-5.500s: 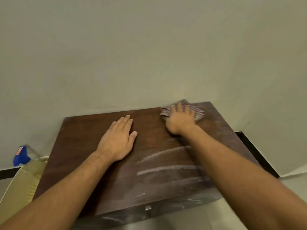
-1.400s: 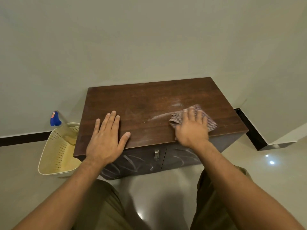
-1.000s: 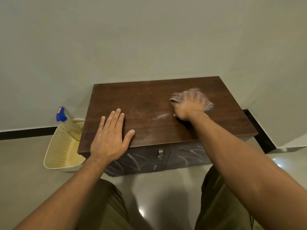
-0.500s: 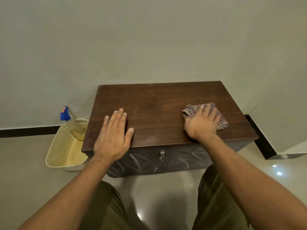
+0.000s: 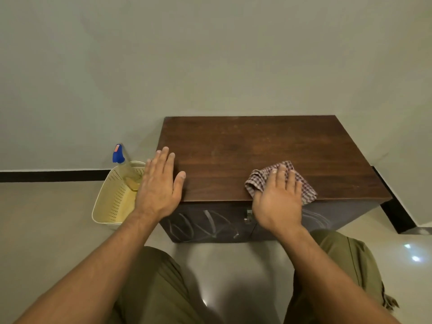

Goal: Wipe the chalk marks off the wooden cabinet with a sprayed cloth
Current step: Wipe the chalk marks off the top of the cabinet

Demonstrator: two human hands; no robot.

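Note:
The low wooden cabinet [image 5: 257, 146] stands against the wall, its dark brown top showing no clear chalk. White chalk marks [image 5: 205, 226] cover its dark front doors. My right hand [image 5: 278, 199] presses flat on the checked cloth [image 5: 257, 181] at the front edge of the top, right of centre, partly hanging over the edge. My left hand [image 5: 161, 183] hovers at the top's front left corner, fingers spread, holding nothing; I cannot tell whether it touches the wood.
A cream perforated basket [image 5: 112, 202] sits on the floor left of the cabinet, with a blue-capped spray bottle [image 5: 121, 160] leaning in it. A small metal latch [image 5: 248, 216] is on the front doors. My knees in olive trousers are below.
The chalk streaks on the top are wiped away. My right hand drew the cloth back to the front edge. My left hand slid to the left corner. The view pulled back.

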